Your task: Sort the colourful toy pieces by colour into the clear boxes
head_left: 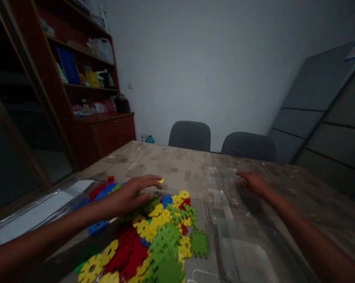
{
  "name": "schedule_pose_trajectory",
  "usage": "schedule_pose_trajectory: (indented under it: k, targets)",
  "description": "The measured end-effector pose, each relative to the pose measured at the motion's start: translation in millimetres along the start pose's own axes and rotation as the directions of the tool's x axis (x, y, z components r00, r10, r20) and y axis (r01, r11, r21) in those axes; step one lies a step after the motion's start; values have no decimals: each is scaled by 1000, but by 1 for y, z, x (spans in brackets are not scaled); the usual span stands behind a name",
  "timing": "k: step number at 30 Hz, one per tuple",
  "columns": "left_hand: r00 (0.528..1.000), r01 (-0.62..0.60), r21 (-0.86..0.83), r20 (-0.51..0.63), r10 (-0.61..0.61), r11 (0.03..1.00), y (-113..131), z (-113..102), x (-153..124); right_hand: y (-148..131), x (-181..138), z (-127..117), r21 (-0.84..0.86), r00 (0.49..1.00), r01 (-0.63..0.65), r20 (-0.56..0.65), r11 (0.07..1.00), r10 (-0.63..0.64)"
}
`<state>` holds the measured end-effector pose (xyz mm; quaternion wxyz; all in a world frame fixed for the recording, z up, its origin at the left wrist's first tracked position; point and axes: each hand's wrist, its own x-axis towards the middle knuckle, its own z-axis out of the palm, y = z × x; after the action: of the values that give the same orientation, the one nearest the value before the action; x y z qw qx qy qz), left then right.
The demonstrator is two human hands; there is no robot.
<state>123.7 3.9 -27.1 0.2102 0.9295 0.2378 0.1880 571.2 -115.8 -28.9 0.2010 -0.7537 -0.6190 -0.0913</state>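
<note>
Over the far end of a heap of plastic connecting pieces, my left hand (139, 190) reaches out with its palm down. A small yellow piece (161, 181) shows between its fingertips, the thumb held lower and apart. Below lie yellow flower-shaped pieces (185, 247), green square pieces (199, 243), red pieces (127, 251) and blue pieces (97, 227). On the right, my right hand (252, 182) has its fingers bent at the far rim of a clear plastic tray (214, 206) with several compartments. Its lower fingers are partly hidden and dim.
Another clear plastic container (41, 208) lies at the left with a white sheet in it. Two grey chairs (189, 135) stand beyond the patterned tablecloth (177, 165). A red-brown shelf cabinet (97, 129) is at the back left, a grey panelled cabinet (304, 94) at the right.
</note>
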Motion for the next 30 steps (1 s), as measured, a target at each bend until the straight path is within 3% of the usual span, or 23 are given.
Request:
schedule_pose_trajectory:
  k: [3,5,7,9,10,12,14,16,19,24,27,30]
  targets:
    - [988,112,68,-115,-104,991,-7,3,-54,-13,-17,-12,13,1000,21,-9,1000,-21]
    - [968,192,116,-188,-168,975,-12,11,-87,-41,-45,-16,50,997,72,-35,996,-70]
    - [945,261,171,-246,-215,950,-17,22,-110,-84,-83,-13,155,978,202,-85,967,-191]
    - [940,284,214,-253,-228,934,-20,35,-120,-130,-120,-2,258,942,333,-140,907,-306]
    - [943,285,228,-241,-230,931,-21,42,-121,-151,-135,7,300,924,381,-103,874,-368]
    - [948,286,239,-210,-239,928,-20,56,-117,-183,-156,30,358,909,391,-3,848,-417]
    - [947,294,236,-202,-249,926,-18,71,-111,-200,-166,56,374,917,329,94,867,-389]
    - [946,283,231,-225,-232,931,-14,84,-108,-201,-172,81,373,921,286,148,883,-361]
    - [953,218,211,-257,-161,953,-4,98,-110,-190,-181,104,370,920,317,105,873,-378]
    - [971,126,139,-219,-94,982,22,109,-111,-174,-197,107,385,938,329,-26,862,-347]
    - [984,64,83,-173,-48,995,29,106,-110,-173,-200,108,424,963,268,-111,865,-244]
    - [990,25,65,-140,-16,998,23,89,-107,-175,-198,114,475,979,169,-181,864,-93]
